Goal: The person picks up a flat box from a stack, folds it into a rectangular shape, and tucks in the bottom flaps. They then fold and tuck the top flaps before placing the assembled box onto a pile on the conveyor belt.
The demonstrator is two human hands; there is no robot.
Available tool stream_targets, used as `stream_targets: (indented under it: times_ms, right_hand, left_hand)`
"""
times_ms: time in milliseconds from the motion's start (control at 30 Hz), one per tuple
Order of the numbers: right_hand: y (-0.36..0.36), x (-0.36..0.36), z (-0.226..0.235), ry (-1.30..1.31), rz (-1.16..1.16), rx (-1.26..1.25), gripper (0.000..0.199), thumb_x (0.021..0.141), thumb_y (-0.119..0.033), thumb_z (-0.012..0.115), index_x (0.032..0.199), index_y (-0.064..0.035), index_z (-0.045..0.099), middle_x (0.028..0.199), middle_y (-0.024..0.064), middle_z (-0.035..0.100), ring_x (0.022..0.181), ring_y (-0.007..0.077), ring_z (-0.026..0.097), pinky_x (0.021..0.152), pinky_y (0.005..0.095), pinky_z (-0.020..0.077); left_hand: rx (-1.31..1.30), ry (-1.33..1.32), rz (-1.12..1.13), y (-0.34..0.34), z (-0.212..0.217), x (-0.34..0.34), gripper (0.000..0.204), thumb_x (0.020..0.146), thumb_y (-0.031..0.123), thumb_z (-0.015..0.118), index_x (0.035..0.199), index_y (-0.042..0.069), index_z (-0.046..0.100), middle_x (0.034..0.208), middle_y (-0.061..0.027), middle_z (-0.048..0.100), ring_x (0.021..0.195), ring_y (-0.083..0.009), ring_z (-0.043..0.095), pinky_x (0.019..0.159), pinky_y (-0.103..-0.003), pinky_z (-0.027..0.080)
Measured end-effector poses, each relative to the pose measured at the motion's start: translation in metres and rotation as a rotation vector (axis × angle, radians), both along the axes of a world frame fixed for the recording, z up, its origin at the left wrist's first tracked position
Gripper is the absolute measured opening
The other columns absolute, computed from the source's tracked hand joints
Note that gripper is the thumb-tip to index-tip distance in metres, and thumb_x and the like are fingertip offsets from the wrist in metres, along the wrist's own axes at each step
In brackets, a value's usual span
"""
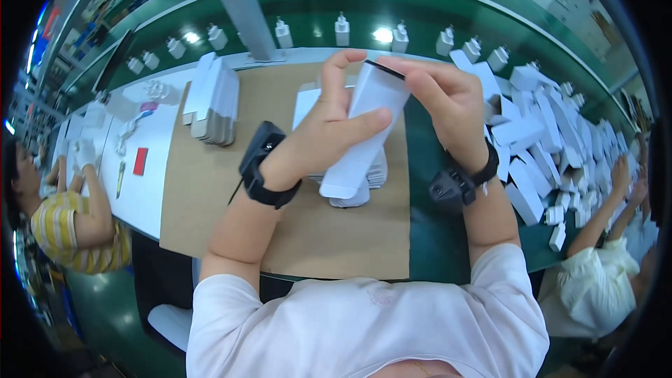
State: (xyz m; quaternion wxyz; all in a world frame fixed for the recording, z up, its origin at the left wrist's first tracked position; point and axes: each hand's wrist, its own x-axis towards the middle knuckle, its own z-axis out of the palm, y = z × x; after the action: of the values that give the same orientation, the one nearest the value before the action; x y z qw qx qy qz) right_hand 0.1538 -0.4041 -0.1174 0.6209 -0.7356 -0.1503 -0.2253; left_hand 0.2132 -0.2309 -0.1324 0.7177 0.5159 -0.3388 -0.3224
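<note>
White shirt [364,322] of the person is nearest, and from it two bare forearms go forward, elbows bent, each wrist carrying one dark strapped device. The left hand [325,129] is raised and turned inward, its grip closed about one slim white box [358,150], with the thumb laid across the front face. The right hand [448,101] is bent toward the box's upper end, thumb and fingers at the dark edge there; whether this grip pinches or only touches, I cannot tell. The box stands tilted between both hands, its top leaning to the right, above one pile of flat white cartons [350,199]. One further stack [213,98] is on the left part of one brown cardboard sheet [336,252], which covers the worktop [434,245]. Behind, I count ten clear white plug adapters [341,31]; at right lies one heap of white boxes [521,129], too crowded for counting.
</note>
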Motion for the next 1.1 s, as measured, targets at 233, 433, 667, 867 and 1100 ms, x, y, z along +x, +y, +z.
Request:
stream_targets:
  times_ms: [233, 433, 667, 867, 1100]
  right_hand:
    - [-0.010, -0.003, 0.005, 0.176, 0.063, 0.125, 0.025, 0.083, -0.011, 0.055, 0.103, 0.0038, 0.062, 0.099, 0.0126, 0.063, 0.088, 0.0160, 0.059, 0.079, 0.0257, 0.0459]
    - [-0.003, -0.003, -0.005, 0.159, 0.139, 0.132, 0.027, 0.082, -0.009, 0.059, 0.106, 0.0019, 0.060, 0.106, 0.0131, 0.061, 0.094, 0.0162, 0.058, 0.083, 0.0255, 0.0449]
    - [-0.014, -0.010, 0.003, 0.087, -0.083, -0.011, 0.036, 0.076, -0.004, 0.065, 0.112, -0.0041, 0.059, 0.106, 0.0088, 0.061, 0.087, 0.0112, 0.058, 0.075, 0.0224, 0.0461]
    - [-0.163, -0.077, 0.045, -0.002, -1.457, -0.452, 0.028, 0.081, -0.020, 0.060, 0.104, -0.0062, 0.064, 0.090, 0.0046, 0.065, 0.080, 0.0097, 0.058, 0.072, 0.0203, 0.0446]
    - [-0.159, -0.069, 0.043, -0.081, -1.375, -0.504, 0.026, 0.082, -0.024, 0.061, 0.101, -0.0080, 0.066, 0.091, 0.0060, 0.066, 0.081, 0.0091, 0.059, 0.072, 0.0210, 0.0437]
  left_hand:
    - [0.092, -0.288, 0.050, -0.002, -0.001, -0.001, 0.072, 0.082, 0.026, 0.060, 0.129, 0.007, 0.009, 0.100, -0.0132, 0.050, 0.089, -0.0153, 0.051, 0.075, -0.028, 0.044]
    - [0.118, -0.224, 0.115, -0.002, -0.001, -0.004, 0.069, 0.084, 0.026, 0.057, 0.130, 0.006, 0.009, 0.099, -0.0127, 0.051, 0.088, -0.0151, 0.052, 0.074, -0.027, 0.044]
    - [0.296, -0.394, 0.215, 0.010, 0.009, 0.010, 0.063, 0.086, 0.036, 0.054, 0.128, 0.002, 0.022, 0.093, -0.0113, 0.054, 0.083, -0.0149, 0.053, 0.071, -0.025, 0.044]
    - [1.141, -0.829, 0.610, 0.050, -0.038, 0.072, 0.075, 0.070, 0.042, 0.068, 0.121, -0.007, 0.043, 0.094, -0.0202, 0.058, 0.083, -0.0241, 0.058, 0.068, -0.028, 0.047]
    - [1.002, -0.311, 0.289, 0.047, -0.045, 0.084, 0.083, 0.061, 0.027, 0.075, 0.127, -0.006, 0.036, 0.088, -0.0175, 0.060, 0.070, -0.0224, 0.061, 0.053, -0.028, 0.048]
